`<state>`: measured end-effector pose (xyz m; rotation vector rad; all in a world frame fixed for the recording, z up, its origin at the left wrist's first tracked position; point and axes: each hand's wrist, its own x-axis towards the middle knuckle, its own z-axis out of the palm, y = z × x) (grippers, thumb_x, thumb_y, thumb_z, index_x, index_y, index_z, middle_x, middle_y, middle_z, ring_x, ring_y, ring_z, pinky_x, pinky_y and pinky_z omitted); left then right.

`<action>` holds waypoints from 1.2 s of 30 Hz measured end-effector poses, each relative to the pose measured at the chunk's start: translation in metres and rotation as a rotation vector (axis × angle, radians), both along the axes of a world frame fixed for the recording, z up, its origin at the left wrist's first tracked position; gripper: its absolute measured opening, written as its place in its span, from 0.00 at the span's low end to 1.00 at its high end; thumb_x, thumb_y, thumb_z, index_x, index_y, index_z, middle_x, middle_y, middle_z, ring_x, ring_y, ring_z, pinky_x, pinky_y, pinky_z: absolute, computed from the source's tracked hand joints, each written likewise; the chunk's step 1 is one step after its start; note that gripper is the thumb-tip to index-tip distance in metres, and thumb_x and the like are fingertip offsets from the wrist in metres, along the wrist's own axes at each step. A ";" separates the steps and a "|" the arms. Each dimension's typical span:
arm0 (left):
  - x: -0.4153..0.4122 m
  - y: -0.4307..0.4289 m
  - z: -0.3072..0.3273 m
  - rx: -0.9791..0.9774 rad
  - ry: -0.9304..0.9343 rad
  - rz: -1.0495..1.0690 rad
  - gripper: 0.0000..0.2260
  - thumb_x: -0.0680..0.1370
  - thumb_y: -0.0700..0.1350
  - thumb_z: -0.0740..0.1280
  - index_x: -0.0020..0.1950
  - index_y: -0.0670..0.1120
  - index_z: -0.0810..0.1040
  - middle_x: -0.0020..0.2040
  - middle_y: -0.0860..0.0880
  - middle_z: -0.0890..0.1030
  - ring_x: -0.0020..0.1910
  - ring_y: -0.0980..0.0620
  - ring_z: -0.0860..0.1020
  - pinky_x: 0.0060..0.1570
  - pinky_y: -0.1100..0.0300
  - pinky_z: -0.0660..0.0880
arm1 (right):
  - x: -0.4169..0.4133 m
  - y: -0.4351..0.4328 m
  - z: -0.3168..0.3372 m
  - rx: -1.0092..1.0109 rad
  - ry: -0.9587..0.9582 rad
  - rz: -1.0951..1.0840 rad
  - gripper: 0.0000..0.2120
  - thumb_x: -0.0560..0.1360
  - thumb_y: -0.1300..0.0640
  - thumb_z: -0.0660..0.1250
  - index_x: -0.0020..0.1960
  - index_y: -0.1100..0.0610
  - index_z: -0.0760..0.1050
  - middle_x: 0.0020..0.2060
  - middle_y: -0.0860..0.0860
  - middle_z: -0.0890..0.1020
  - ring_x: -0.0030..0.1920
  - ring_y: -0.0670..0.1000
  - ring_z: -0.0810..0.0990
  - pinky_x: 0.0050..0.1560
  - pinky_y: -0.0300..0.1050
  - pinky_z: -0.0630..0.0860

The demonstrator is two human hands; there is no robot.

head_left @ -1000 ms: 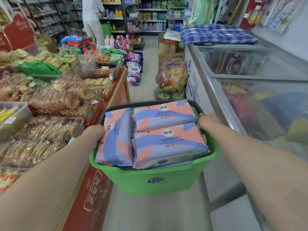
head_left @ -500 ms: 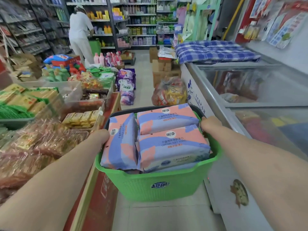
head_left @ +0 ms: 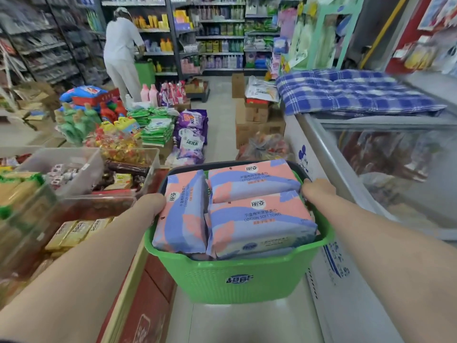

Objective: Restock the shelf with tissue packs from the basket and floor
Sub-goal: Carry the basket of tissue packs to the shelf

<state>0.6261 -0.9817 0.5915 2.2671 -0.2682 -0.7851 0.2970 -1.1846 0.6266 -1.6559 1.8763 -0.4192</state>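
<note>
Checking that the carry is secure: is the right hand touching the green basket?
Touching. The head view shows the right hand gripping the green basket at its right rim, with no gap between them.

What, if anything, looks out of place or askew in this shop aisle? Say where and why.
A blue checked blanket lies on the chest freezer, odd among groceries. In the green basket, the left tissue pack stands on edge beside two flat packs.

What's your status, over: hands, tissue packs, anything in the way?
Left hand and right hand grip the green basket at its rim. Three tissue packs on top, not yet shelved. Cardboard boxes and purple bags crowd the aisle ahead.
</note>
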 end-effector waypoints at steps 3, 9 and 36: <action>0.005 -0.046 0.022 -0.010 -0.028 0.033 0.17 0.79 0.43 0.57 0.63 0.36 0.73 0.62 0.38 0.76 0.60 0.40 0.75 0.57 0.52 0.72 | 0.032 -0.055 0.006 -0.014 0.012 0.008 0.16 0.78 0.52 0.57 0.55 0.63 0.73 0.54 0.61 0.79 0.50 0.61 0.77 0.46 0.46 0.70; 0.079 -0.141 0.030 0.026 -0.149 0.022 0.19 0.81 0.43 0.55 0.67 0.34 0.69 0.65 0.36 0.73 0.63 0.38 0.72 0.58 0.51 0.71 | 0.114 -0.158 0.020 -0.050 0.003 -0.002 0.18 0.79 0.54 0.57 0.59 0.67 0.73 0.52 0.62 0.78 0.51 0.62 0.77 0.48 0.47 0.70; 0.448 -0.555 0.035 0.094 -0.134 0.043 0.18 0.80 0.44 0.56 0.65 0.35 0.72 0.63 0.37 0.75 0.61 0.40 0.74 0.62 0.49 0.71 | 0.480 -0.570 -0.010 0.009 -0.027 0.009 0.20 0.80 0.52 0.58 0.63 0.67 0.71 0.61 0.64 0.75 0.60 0.63 0.75 0.46 0.45 0.66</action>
